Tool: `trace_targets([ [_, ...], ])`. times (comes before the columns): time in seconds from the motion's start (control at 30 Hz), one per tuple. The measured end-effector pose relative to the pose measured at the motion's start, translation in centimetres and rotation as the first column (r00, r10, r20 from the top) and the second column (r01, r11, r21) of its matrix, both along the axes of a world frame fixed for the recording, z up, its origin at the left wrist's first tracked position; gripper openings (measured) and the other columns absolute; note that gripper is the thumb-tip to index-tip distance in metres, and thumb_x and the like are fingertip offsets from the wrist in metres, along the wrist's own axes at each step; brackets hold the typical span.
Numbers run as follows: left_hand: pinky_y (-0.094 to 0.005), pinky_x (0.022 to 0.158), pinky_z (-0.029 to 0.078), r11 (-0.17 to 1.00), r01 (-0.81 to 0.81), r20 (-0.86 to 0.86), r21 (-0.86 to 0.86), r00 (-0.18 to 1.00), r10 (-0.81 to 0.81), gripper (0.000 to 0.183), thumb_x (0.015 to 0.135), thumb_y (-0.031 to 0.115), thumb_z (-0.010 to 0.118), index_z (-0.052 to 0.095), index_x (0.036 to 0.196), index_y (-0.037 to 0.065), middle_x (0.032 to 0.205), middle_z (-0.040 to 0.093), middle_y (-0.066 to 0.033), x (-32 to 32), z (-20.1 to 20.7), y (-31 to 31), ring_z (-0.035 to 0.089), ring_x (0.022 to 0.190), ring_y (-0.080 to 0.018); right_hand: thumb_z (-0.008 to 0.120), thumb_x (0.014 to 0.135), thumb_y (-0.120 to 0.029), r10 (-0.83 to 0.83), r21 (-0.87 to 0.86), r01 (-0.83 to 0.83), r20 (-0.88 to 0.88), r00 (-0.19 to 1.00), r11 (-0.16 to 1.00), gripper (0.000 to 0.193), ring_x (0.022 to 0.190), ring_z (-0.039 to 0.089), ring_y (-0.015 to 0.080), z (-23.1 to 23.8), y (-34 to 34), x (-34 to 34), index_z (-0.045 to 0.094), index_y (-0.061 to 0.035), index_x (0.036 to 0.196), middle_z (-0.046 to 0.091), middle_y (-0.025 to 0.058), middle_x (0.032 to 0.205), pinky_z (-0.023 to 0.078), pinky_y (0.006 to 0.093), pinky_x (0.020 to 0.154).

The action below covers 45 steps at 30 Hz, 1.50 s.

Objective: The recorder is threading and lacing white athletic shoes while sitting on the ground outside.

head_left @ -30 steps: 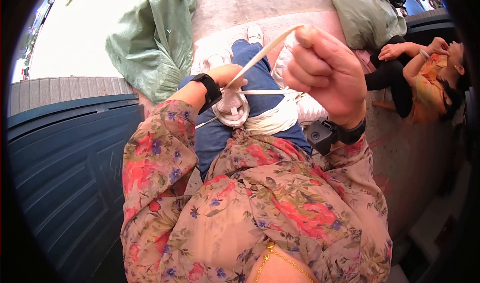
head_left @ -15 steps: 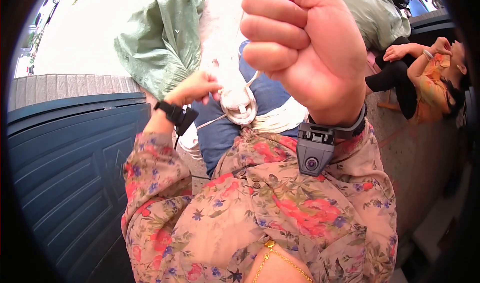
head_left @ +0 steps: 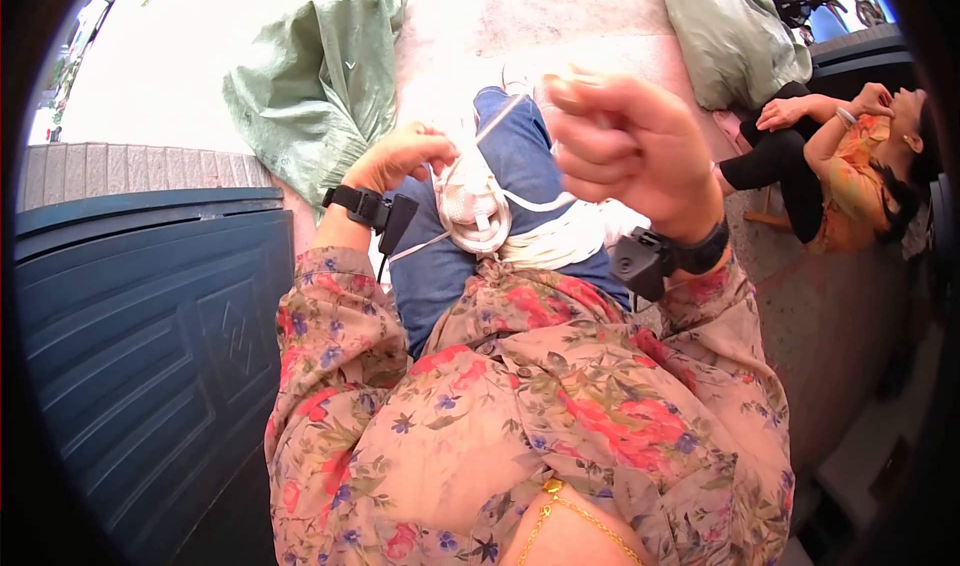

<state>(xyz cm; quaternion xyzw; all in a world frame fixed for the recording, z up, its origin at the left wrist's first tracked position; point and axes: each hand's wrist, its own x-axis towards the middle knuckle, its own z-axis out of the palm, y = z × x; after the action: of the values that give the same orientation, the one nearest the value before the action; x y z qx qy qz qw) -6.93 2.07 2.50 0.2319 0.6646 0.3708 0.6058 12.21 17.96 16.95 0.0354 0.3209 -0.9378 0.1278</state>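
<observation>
A white, shoe-like woven piece (head_left: 475, 204) with a rounded, thick-rimmed end rests between my thighs on blue trousers (head_left: 520, 151). My left hand (head_left: 408, 158) is at its upper left side, fingers closed on its edge. My right hand (head_left: 635, 156) is raised to the right, thumb and fingers pinched together and somewhat blurred. What is between those fingertips cannot be made out. A white cord (head_left: 540, 206) curves from the piece toward my right hand, and a thin pale strand (head_left: 500, 121) slants up beside it. A bundle of white strands (head_left: 565, 246) lies over my right thigh.
A green sack (head_left: 325, 76) stands at the far left, another pale green sack (head_left: 730, 41) at the far right. A dark blue panelled door (head_left: 150, 356) is on my left. At right, another person (head_left: 850, 166) sits on a low stool.
My right hand has come down and away from the camera, and its wrist has turned. The white cord now hangs in a slack curve. My left hand has shifted slightly right.
</observation>
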Motion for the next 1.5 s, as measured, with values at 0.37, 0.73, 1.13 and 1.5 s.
trace_targets([
  [0.37,-0.0313,0.073,0.044,0.650,0.760,-0.914,-0.001,0.263,-0.309,0.008,0.067,0.008,0.057,0.062,0.073,0.008,0.082,0.057,-0.0076,4.3,-8.0,3.4,0.053,0.078,-0.0244,0.036,0.090,-0.020,0.039,0.013,-0.039,-0.019,0.999,0.999,0.021,0.036,0.020,0.0057,-2.5,-0.2,2.0,0.038,-0.0078,0.073,0.029,-0.0050,0.047,0.019,0.0228,0.036],
  [0.73,-0.0411,0.064,0.050,0.822,0.552,-0.861,-0.141,0.342,-0.377,0.016,0.074,0.015,0.053,0.065,0.074,0.002,0.081,0.063,-0.0177,2.5,-8.2,5.1,0.061,0.076,-0.0331,0.029,0.092,-0.020,-0.142,0.025,0.141,0.041,0.989,0.990,0.022,0.044,0.026,0.0072,-3.0,-1.1,0.8,0.038,-0.0087,0.076,0.029,-0.0049,0.050,0.027,0.0229,0.049],
  [1.13,-0.0244,0.047,0.041,0.964,0.206,-0.163,0.165,0.970,-0.180,0.014,0.081,0.017,0.057,0.061,0.083,0.004,0.069,0.060,-0.0020,0.0,-1.1,2.2,0.053,0.055,-0.0102,0.037,0.082,-0.015,-0.037,-0.346,0.034,-0.002,0.999,0.938,0.031,0.041,0.014,0.0071,4.9,-5.5,-4.3,0.022,-0.0172,0.055,0.019,-0.0072,0.048,0.014,0.0243,0.039],
  [1.5,-0.0160,0.040,0.036,0.995,0.100,-0.017,0.020,0.995,-0.100,0.032,0.082,0.015,0.057,0.055,0.111,0.002,0.078,0.061,-0.0026,3.5,3.4,-4.2,0.053,0.051,-0.0049,0.028,0.092,-0.016,-0.225,-0.360,0.241,0.087,0.970,0.901,0.031,0.042,0.022,0.0072,4.1,-1.8,-4.9,0.034,-0.0111,0.062,0.025,-0.0050,0.049,0.022,0.0215,0.044],
])
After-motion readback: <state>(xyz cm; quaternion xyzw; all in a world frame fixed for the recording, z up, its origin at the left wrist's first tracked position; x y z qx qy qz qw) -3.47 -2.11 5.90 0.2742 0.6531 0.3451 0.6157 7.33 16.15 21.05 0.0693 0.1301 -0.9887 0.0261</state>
